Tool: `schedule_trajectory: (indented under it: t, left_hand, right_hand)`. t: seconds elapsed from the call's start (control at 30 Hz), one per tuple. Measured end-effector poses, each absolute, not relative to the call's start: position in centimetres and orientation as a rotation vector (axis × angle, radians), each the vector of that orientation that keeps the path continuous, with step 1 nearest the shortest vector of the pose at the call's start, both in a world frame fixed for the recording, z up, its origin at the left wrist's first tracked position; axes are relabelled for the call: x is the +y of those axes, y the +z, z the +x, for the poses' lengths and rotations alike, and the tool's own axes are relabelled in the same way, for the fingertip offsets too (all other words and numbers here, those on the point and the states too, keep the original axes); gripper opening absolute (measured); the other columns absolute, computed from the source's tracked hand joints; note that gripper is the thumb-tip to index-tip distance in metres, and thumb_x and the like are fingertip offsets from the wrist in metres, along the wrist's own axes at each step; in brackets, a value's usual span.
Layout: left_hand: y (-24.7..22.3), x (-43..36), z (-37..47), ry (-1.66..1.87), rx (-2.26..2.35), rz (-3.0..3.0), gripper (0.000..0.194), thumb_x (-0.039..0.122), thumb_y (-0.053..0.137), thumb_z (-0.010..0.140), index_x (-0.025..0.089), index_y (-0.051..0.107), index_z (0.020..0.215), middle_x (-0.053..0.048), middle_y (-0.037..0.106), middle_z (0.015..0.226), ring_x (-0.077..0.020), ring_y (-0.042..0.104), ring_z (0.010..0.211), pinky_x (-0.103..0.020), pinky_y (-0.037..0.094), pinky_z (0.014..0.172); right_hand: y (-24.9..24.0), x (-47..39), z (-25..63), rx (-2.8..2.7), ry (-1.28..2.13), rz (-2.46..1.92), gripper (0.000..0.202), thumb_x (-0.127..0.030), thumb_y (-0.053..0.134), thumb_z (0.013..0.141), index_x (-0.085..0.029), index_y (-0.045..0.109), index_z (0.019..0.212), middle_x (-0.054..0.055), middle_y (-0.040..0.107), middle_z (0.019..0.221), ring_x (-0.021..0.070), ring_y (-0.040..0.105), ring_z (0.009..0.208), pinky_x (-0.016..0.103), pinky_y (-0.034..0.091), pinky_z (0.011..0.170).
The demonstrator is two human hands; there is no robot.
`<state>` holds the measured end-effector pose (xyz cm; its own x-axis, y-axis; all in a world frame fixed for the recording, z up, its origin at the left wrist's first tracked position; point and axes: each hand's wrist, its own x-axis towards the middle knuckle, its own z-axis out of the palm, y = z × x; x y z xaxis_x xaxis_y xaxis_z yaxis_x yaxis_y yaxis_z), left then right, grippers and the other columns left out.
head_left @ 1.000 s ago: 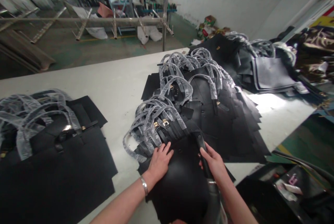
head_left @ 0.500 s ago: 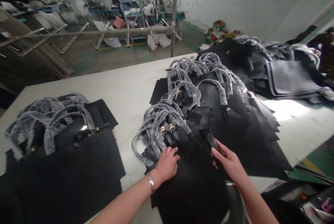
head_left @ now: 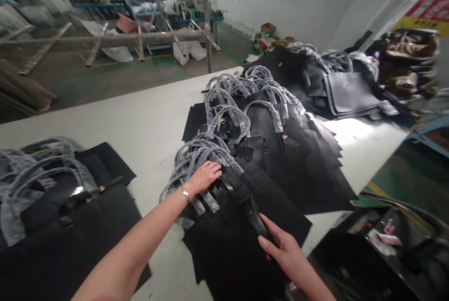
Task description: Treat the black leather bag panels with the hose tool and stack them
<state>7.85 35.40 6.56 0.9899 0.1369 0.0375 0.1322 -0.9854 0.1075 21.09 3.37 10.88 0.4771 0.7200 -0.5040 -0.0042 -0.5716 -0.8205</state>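
My left hand point(head_left: 205, 175), a bracelet on its wrist, has its fingers curled over plastic-wrapped bag handles point(head_left: 213, 144). The handles belong to a stack of black bag panels point(head_left: 228, 254) in front of me; the fingertips are partly hidden among the straps. Lower and to the right, my right hand point(head_left: 284, 249) is closed around a long black leather strap-like piece point(head_left: 253, 217), which it holds tilted over the panels. The lower end of that piece is hidden by the hand.
More black panels with wrapped handles point(head_left: 291, 165) lie fanned out to the right, and another stack point(head_left: 101, 221) is at the left. All rest on a white table point(head_left: 115, 118). Further bag pieces point(head_left: 351, 93) sit at the back right. A dark bin point(head_left: 368, 249) stands below the right edge.
My left hand has moved up and left from the panel's top edge onto the wrapped handles. My right hand has moved down and left with the black piece. The view has turned right.
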Motion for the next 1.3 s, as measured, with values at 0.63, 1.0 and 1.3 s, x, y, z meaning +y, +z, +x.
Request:
schedule_trajectory:
  t: [0.63, 1.0, 1.3]
  left_hand:
    - [8.5, 23.0, 1.1, -0.013, 0.714, 1.444, 0.034, 0.047, 0.050, 0.088, 0.014, 0.057, 0.082, -0.005, 0.069, 0.083, -0.0091, 0.059, 0.048, -0.018, 0.037, 0.041]
    - [7.4, 18.4, 0.7, 0.228, 0.819, 0.969, 0.050, 0.064, 0.058, 0.078, 0.014, 0.053, 0.079, -0.006, 0.066, 0.074, -0.0057, 0.047, 0.043, -0.017, 0.032, 0.038]
    - [7.3, 16.3, 0.9, 0.323, 0.858, 0.799, 0.047, 0.059, 0.066, 0.073, 0.012, 0.057, 0.075, -0.004, 0.062, 0.066, -0.0069, 0.046, 0.044, -0.020, 0.033, 0.041]
  right_hand:
    - [15.5, 2.8, 20.3, -0.627, 1.545, -1.681, 0.074, -0.050, 0.059, 0.083, -0.020, 0.038, 0.148, -0.003, 0.058, 0.074, 0.0118, 0.051, 0.054, 0.027, 0.042, 0.053]
    - [16.5, 3.1, 19.2, -0.513, 1.708, -1.491, 0.068, -0.045, 0.063, 0.085, -0.022, 0.041, 0.144, -0.002, 0.060, 0.077, 0.0089, 0.057, 0.049, 0.022, 0.043, 0.046]
    - [16.7, 3.2, 18.8, -0.516, 1.740, -1.530, 0.066, -0.045, 0.062, 0.085, -0.021, 0.041, 0.143, -0.002, 0.061, 0.075, 0.0091, 0.058, 0.047, 0.020, 0.044, 0.043]
